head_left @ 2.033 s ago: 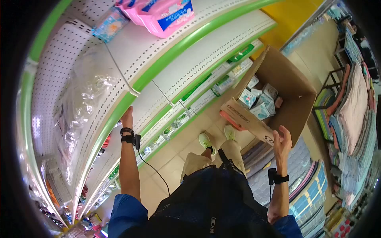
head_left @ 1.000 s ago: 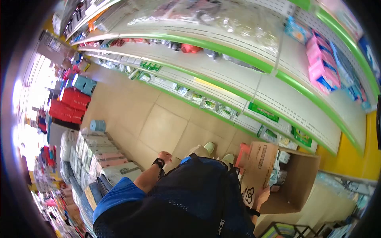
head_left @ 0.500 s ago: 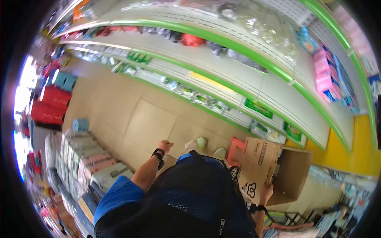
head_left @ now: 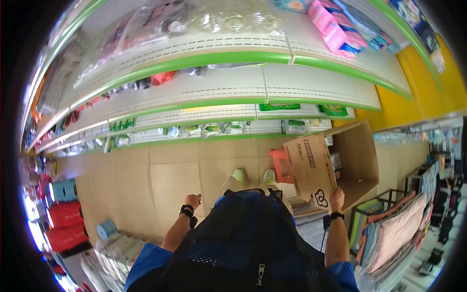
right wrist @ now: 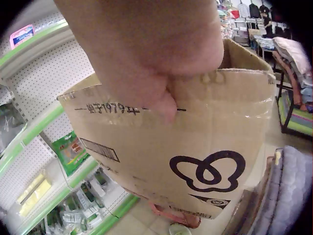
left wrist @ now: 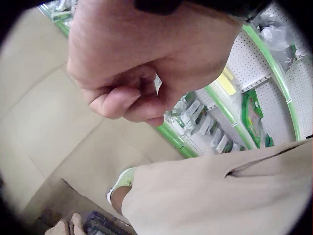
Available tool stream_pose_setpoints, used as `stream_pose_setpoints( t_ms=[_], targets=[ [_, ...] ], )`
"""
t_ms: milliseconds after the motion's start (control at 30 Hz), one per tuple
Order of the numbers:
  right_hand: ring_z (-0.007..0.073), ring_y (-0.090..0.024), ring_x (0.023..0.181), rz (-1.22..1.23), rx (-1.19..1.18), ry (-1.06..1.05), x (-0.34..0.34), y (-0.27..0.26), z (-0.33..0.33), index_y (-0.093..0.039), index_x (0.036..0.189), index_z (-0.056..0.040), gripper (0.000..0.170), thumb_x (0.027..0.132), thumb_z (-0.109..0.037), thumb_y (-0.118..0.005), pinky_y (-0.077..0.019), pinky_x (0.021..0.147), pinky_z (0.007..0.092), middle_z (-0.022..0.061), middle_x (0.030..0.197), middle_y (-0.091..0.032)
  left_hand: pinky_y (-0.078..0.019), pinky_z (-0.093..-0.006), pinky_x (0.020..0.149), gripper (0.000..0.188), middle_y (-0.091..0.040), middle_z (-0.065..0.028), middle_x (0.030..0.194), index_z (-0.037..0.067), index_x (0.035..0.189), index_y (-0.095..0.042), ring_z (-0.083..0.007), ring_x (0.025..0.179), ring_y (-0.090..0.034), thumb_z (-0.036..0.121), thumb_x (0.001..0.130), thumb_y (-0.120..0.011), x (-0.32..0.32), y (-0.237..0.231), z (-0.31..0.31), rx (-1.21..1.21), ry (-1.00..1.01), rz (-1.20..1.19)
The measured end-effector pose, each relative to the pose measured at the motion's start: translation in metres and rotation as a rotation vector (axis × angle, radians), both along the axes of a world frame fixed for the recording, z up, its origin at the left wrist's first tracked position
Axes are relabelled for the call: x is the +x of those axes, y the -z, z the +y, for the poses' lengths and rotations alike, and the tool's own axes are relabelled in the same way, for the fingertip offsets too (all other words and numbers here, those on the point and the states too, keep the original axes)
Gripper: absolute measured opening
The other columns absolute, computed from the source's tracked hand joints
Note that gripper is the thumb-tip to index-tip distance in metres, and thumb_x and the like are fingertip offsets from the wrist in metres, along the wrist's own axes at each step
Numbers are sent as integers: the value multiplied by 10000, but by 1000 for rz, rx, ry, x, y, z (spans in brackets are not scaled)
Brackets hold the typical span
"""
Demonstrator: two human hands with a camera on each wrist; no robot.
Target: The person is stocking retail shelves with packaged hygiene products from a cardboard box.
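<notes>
My right hand (head_left: pixel 336 199) grips the near rim of a large open cardboard box (head_left: pixel 309 168). In the right wrist view its thumb lies on the printed outer side of the box, and its fingers are hidden behind the rim. Small white packages (head_left: pixel 335 160) show inside. The box overlaps a red stool (head_left: pixel 280 165) in the head view. Out over the tiled floor, my left hand (head_left: pixel 193 200) hangs with loosely curled fingers and holds nothing. The left wrist view shows that hand (left wrist: pixel 151 63) above a trouser leg, apart from the shelves.
Green-edged white shelves (head_left: pixel 228 90) run along the far side, bearing pink packs (head_left: pixel 335 31) and plastic-wrapped goods. At right stands a rack of folded textiles (head_left: pixel 394 233). Red bins (head_left: pixel 65 226) and a blue bucket (head_left: pixel 106 228) stand at left. My shoes (head_left: pixel 238 175) are beside the stool.
Two seconds ago my left hand was at a shelf edge; it has since come away and hangs low. My right hand, then loose at the box, now grips its rim. The head view has turned.
</notes>
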State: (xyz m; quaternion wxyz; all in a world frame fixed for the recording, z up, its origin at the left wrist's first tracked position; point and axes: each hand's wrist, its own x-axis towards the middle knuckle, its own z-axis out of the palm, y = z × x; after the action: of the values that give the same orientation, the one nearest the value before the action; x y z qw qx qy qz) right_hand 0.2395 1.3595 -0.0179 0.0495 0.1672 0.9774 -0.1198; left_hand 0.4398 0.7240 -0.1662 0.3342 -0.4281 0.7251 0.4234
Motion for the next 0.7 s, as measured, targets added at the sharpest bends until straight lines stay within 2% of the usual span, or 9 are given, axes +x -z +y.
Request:
stream_pose_setpoints(
  t_ms=[67, 100, 167, 400, 533, 567, 633, 667, 700],
  targets=[
    [461, -641, 918, -17, 25, 66, -1, -2, -2, -653, 1084, -44, 276, 851, -163, -563, -526, 787, 520, 254, 964, -682, -498, -305, 493, 293, -648, -48, 634, 43, 764, -650, -135, 528, -593, 305, 892, -620, -26, -28, 0, 30, -158, 16],
    [454, -645, 917, -5, 61, 78, 0, -2, -1, -657, 1099, -60, 283, 853, -166, -564, -526, 793, 521, 246, 968, -685, -498, -305, 493, 293, -648, -48, 634, 43, 764, -650, -135, 528, -593, 305, 892, -620, -34, -26, -5, 28, -115, 17],
    [448, -649, 917, 7, 96, 125, 2, -1, 3, -661, 1114, -77, 291, 855, -170, -566, -525, 798, 522, 237, 971, -689, -512, -309, 491, 263, -679, -71, 663, 38, 818, -671, -147, 552, -637, 293, 873, -644, -44, -11, -15, 57, -162, 112],
    [423, -659, 930, 33, 132, 236, 8, 7, 28, -661, 1158, -109, 329, 856, -172, -548, -528, 809, 509, 230, 953, -693, -535, -326, 509, 258, -697, -89, 734, 19, 878, -660, -166, 584, -653, 276, 877, -630, -73, -2, -23, 70, -175, 161],
    [408, -666, 920, -84, 1, 212, 1, 6, 46, -688, 1086, -77, 295, 834, -174, -570, -526, 797, 497, 233, 952, -693, -555, -355, 529, 257, -701, -100, 766, 5, 916, -665, -190, 621, -667, 252, 888, -602, -83, 11, -11, 151, -146, 18],
    [403, -671, 899, -133, -55, 170, -2, 6, 51, -696, 1054, -58, 283, 820, -183, -598, -526, 780, 489, 236, 938, -693, -558, -357, 533, 270, -703, -101, 777, 4, 918, -669, -191, 630, -670, 264, 893, -601, -92, 12, -3, 151, -80, -4],
    [345, -692, 888, -240, -219, -96, -8, -11, 65, -689, 1060, -6, 358, 814, -265, -667, -532, 767, 448, 200, 923, -710, -563, -353, 539, 295, -707, -104, 800, 5, 917, -675, -191, 646, -676, 291, 901, -605, -110, 25, 13, 170, 29, -24],
    [345, -692, 888, -248, -223, -80, -16, -25, 66, -689, 1060, -6, 358, 814, -265, -667, -532, 767, 448, 200, 923, -710, -564, -348, 541, 307, -709, -104, 813, 6, 913, -677, -189, 654, -679, 306, 906, -609, -126, 31, 21, 189, 72, -21],
    [295, -686, 893, -249, -451, -23, -26, -42, 64, -684, 1076, 2, 398, 829, -310, -681, -533, 756, 422, 164, 927, -711, -562, -330, 547, 325, -712, -101, 827, 10, 933, -679, -183, 668, -683, 329, 911, -618, -146, 15, 40, 190, 126, 64]
  ],
)
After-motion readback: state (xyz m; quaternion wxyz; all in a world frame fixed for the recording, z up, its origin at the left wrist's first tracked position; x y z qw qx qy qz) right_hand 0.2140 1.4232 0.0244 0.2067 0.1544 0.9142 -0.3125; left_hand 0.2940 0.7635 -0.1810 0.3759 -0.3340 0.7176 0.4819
